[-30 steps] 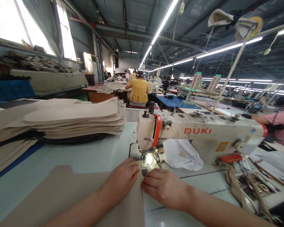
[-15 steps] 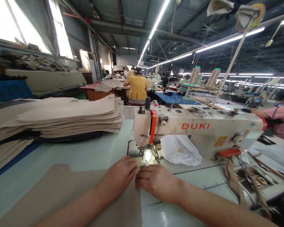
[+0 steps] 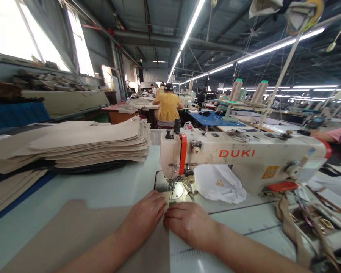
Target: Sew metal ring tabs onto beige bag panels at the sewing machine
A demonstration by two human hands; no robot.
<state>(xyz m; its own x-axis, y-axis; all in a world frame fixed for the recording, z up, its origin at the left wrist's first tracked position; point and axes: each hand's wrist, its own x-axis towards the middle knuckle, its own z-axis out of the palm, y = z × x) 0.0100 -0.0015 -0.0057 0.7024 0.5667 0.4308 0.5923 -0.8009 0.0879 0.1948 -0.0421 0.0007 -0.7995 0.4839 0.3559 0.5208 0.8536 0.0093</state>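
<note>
A beige-grey fabric panel (image 3: 102, 223) lies flat on the pale sewing table, with its right edge running up to the needle area of a white sewing machine (image 3: 238, 153) lettered DUKI. Fingers of my left hand (image 3: 144, 214) are pressed together on the panel's edge, just in front of the needle plate (image 3: 177, 190). Opposite it, my right hand (image 3: 190, 223) has its fingers bunched at the same edge, close beside the left fingertips. Both sets of fingertips partly hide the fabric between them.
On the left stands a stack of cut beige panels (image 3: 88, 142). A white cloth bundle (image 3: 218, 184) sits under the machine arm, and a tray (image 3: 333, 235) with straps and metal rings is at right. Thread cones (image 3: 236, 90) rise behind. A person in yellow (image 3: 169, 106) sits ahead.
The camera view has turned slightly left, so the surroundings sit a little further right. Both hands stay at the fabric edge in front of the needle, almost unmoved.
</note>
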